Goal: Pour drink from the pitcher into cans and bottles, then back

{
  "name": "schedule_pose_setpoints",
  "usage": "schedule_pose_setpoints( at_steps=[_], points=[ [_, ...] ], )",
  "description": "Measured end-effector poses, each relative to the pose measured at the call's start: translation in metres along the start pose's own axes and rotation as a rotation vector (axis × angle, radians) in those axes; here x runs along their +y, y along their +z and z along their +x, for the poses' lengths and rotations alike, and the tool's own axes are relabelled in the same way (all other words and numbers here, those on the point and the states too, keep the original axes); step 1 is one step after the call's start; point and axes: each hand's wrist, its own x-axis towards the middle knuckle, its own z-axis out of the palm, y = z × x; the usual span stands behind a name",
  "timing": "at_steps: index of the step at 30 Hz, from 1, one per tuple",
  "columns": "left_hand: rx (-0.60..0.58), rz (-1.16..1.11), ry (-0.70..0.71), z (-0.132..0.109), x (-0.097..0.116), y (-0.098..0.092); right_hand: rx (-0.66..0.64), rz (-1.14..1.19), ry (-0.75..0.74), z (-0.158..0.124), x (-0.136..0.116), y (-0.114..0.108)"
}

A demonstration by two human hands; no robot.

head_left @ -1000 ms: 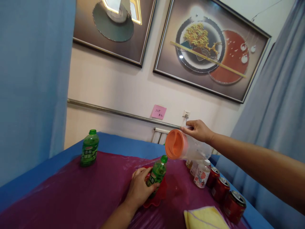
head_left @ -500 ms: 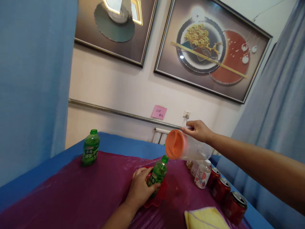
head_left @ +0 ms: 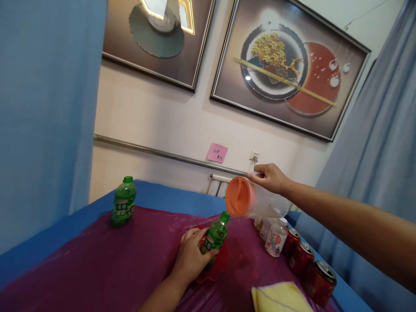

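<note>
Nearest the viewer, the left hand point(head_left: 190, 256) is curling its fingers around the lower half of a green bottle point(head_left: 216, 234), which is standing upright, cap on, in a red dish point(head_left: 218, 266). Just above and right of that cap, the right hand point(head_left: 270, 178) is clasping a clear pitcher point(head_left: 269, 207) from above, tipping its long axis nearly level, with the orange lid point(head_left: 241, 197) facing the bottle. The fingers are hiding the bottle's base, and the pitcher's handle and spout are hard to make out. Well beyond the left hand, a second green bottle point(head_left: 122, 207) is standing.
</note>
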Motion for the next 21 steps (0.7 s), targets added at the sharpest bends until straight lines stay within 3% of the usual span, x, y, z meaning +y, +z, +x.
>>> schedule_pose_setpoints(
  at_steps=[21],
  points=[
    [0.011,0.005,-0.023,0.0003,-0.0003,0.0007,-0.003,-0.022,0.005,-0.0007,0.0031,0.0003]
  ],
)
